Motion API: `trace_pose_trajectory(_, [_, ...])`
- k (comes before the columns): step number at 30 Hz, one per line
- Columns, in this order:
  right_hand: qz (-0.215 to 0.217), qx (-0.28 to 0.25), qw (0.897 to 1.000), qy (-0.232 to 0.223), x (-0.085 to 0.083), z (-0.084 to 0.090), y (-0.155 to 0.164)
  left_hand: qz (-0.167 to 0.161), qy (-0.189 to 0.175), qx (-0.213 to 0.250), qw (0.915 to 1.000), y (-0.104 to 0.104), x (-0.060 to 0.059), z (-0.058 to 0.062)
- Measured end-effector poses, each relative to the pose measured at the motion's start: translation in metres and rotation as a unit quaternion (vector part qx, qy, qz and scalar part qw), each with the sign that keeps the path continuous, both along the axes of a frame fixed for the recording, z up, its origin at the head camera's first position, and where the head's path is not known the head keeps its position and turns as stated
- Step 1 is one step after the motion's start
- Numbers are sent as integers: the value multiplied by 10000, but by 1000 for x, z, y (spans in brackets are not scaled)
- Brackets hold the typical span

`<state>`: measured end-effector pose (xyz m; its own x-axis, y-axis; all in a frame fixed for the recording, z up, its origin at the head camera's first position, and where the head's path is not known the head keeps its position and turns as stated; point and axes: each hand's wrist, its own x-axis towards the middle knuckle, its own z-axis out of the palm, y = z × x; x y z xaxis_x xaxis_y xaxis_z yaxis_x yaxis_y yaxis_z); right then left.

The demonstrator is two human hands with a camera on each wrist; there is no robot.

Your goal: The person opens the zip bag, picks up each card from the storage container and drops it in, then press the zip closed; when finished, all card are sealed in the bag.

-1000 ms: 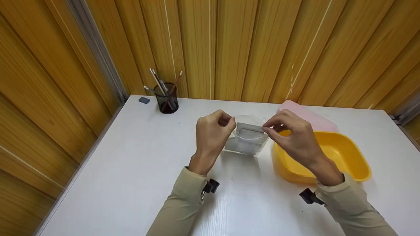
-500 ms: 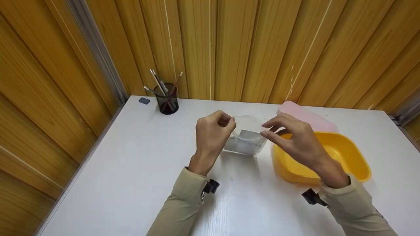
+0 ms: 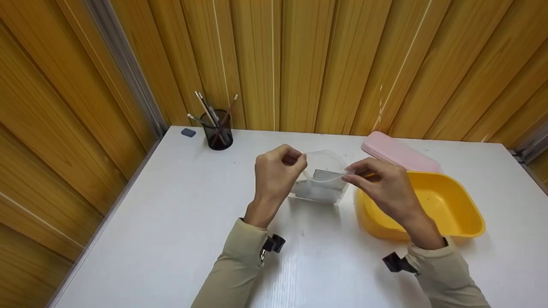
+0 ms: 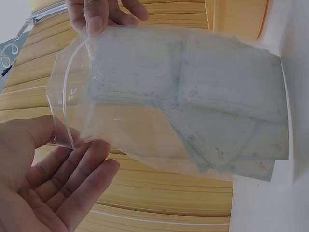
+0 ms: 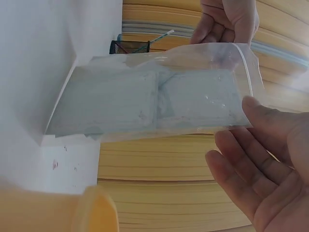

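Note:
A clear zip bag (image 3: 322, 182) with several flat pale grey sheets inside stands with its bottom edge on the white table (image 3: 171, 214). My left hand (image 3: 295, 160) pinches the left side of the bag's mouth. My right hand (image 3: 353, 172) pinches the right side, and the mouth gapes between them. In the left wrist view the bag (image 4: 193, 101) hangs in front of my left fingers (image 4: 72, 183), with my right hand (image 4: 101, 14) at the top. The right wrist view shows the bag (image 5: 154, 101), my right fingers (image 5: 256, 164) and my left hand (image 5: 227, 19).
A yellow basin (image 3: 428, 205) sits just right of the bag, with a pink lidded box (image 3: 398, 156) behind it. A black mesh cup of brushes (image 3: 219, 128) and a small grey eraser (image 3: 187, 132) stand at the back left. Wooden panels wall the table's far and left sides.
My right hand has dropped a little and drawn its side of the rim toward me, so the bag's mouth stands wider. The left hand has hardly moved.

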<state>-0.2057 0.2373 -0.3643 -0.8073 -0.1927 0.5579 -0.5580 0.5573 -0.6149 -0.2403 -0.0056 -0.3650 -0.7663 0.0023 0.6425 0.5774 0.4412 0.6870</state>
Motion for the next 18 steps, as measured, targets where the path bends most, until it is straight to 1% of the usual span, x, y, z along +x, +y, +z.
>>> trace_pose_trajectory(4, [-204, -222, 9995, -79, -1, -2, -2, -395, -294, 266, 9984, -3, -2, 0])
trace_pose_trajectory(9, [-391, -455, 9981, -114, -1, -3, 0, -964, -716, 569, 9911, -6, -4, 1])
trace_pose_trajectory(11, [-445, -519, 9976, -128, 0, -3, 0, -1160, -879, 597, 9875, -8, -4, 2])
trace_pose_trajectory(14, [-498, -558, 9970, -181, 0, -5, 0, -1351, -1058, 538, 9837, -10, -4, 3])
trace_pose_trajectory(16, [-528, -568, 9967, -232, 0, -5, 0, -1420, -1107, 449, 9826, -12, -4, 3])
trace_pose_trajectory(18, [-549, -590, 9964, -281, 1, -5, 1, -1464, -1075, 333, 9828, -13, -4, 2])
